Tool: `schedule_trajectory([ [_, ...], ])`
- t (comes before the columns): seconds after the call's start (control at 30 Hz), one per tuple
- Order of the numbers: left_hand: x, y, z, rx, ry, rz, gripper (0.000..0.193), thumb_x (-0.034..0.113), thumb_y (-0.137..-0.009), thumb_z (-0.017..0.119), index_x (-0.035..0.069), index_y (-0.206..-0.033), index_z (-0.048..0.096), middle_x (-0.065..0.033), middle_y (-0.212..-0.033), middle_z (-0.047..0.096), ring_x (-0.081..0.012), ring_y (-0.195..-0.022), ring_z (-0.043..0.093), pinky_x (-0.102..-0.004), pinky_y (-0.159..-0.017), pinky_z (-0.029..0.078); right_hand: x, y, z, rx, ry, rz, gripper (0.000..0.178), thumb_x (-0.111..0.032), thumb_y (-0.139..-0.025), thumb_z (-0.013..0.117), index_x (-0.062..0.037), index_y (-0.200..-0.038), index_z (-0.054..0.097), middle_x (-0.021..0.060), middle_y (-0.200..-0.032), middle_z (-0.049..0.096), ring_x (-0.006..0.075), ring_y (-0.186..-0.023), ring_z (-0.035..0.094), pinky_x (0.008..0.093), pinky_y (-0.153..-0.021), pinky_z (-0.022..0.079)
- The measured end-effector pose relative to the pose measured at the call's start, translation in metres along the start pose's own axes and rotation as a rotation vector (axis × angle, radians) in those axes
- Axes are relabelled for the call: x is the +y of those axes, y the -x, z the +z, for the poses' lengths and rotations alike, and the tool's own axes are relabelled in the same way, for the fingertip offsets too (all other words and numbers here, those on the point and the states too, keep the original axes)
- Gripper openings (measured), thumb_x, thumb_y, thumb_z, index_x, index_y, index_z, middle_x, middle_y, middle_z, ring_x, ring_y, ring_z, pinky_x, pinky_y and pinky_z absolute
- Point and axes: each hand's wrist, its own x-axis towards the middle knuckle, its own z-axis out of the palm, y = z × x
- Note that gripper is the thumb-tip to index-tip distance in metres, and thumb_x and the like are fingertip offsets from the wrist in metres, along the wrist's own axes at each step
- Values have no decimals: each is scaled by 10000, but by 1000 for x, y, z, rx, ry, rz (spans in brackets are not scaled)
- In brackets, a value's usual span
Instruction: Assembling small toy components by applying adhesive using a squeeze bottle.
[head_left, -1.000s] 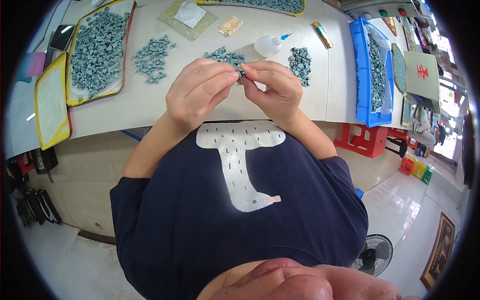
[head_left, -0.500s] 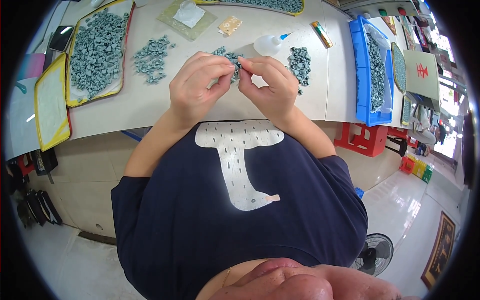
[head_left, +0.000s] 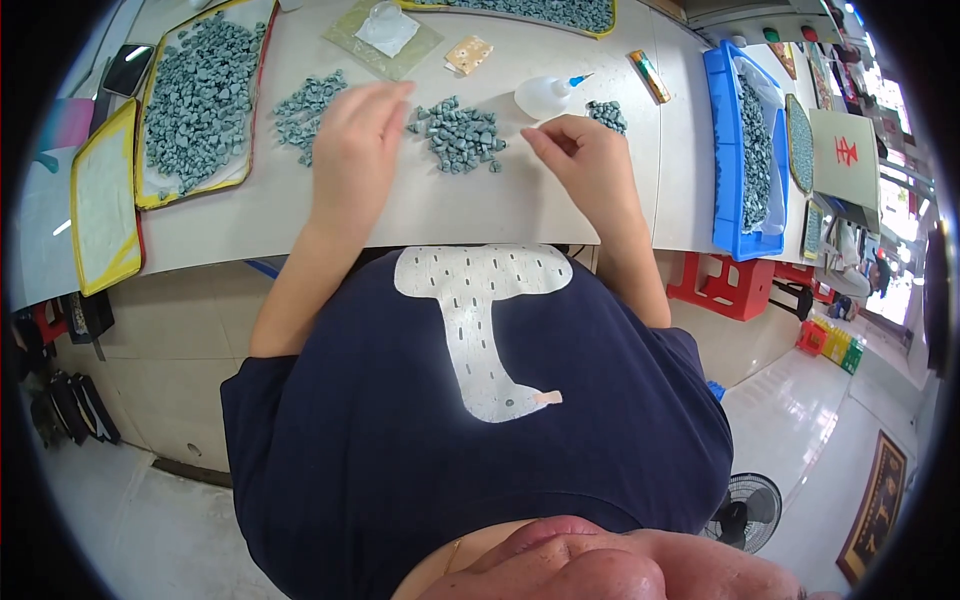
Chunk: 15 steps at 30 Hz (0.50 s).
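Note:
My left hand (head_left: 355, 145) is smeared by motion beside the left pile of small grey-green stones (head_left: 305, 105); its fingers point up and to the right, and whatever may be in them cannot be made out. Further right, my right hand (head_left: 590, 165) has its fingers curled toward the thumb in a closed shape, and anything in them is too small to see. Between the hands lies a middle pile of grey-green stones (head_left: 462, 138) on the white table. A third, smaller-looking pile of stones (head_left: 607, 115) is partly hidden behind my right hand.
A yellow-rimmed tray of stones (head_left: 200, 100) stands at left, beside a second yellow-edged tray (head_left: 105, 205) and a phone (head_left: 128, 70). Behind the piles are a squeeze bottle (head_left: 542, 98), a small patterned packet (head_left: 468, 54) and a slim tube (head_left: 650, 77). A blue bin (head_left: 735, 240) stands right.
My hands have moved apart from over the middle pile, the left toward the left pile and the right toward the right pile. The middle pile is now uncovered.

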Motion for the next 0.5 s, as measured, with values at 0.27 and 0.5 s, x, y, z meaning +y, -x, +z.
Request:
schedule_trajectory([
  [0.27, -33, 1, 5, -52, -447, -71, 243, -1, -761, 580, 24, -981, 679, -98, -881, 562, -277, -852, 526, -369, -752, 448, 25, -19, 5, 206, 247, -4, 336, -289, -775, 760, 11, -858, 632, 89, -851, 618, 151, -664, 535, 274, -601, 446],
  [0.5, -27, -2, 1, -29, -428, -53, 261, -14, -747, 570, 10, -985, 676, -103, -890, 561, -279, -852, 526, -365, -756, 449, 22, -25, 3, 209, 79, -101, 327, -261, -779, 756, -3, -920, 612, 108, -970, 610, 161, -795, 565, 271, -671, 457],
])
